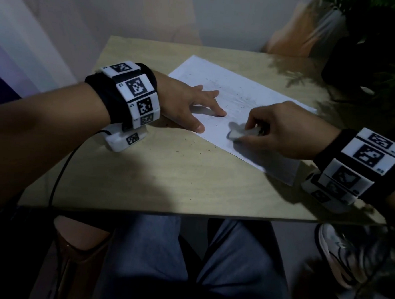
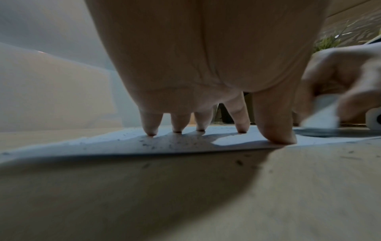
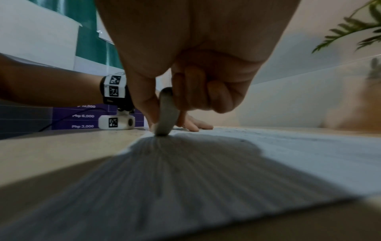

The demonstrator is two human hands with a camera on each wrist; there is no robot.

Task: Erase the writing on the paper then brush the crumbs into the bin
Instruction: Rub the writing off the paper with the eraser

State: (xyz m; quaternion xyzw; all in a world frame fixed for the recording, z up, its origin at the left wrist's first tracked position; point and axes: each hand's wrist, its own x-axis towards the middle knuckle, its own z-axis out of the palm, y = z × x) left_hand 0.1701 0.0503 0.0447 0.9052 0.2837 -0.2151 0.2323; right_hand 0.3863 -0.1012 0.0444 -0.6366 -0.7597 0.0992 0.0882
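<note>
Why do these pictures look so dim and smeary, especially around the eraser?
Head view: dim room, a broad shadow over the near table, the eraser smeared by motion. Left wrist view: the left hand looms large and soft, its fingertips shadowing the paper. Right wrist view: the right hand casts shadow, the paper streaked with blur.

Surface: a pale wood-grain surface (image 1: 172, 171), its near part in shadow.
Paper: a white paper (image 1: 246, 92) lies flat on it, skewed, running from far centre to near right, with faint grey marks.
Crumbs: dark crumbs (image 1: 185, 146) are scattered on the bare wood near the paper's left edge and on the sheet.
</note>
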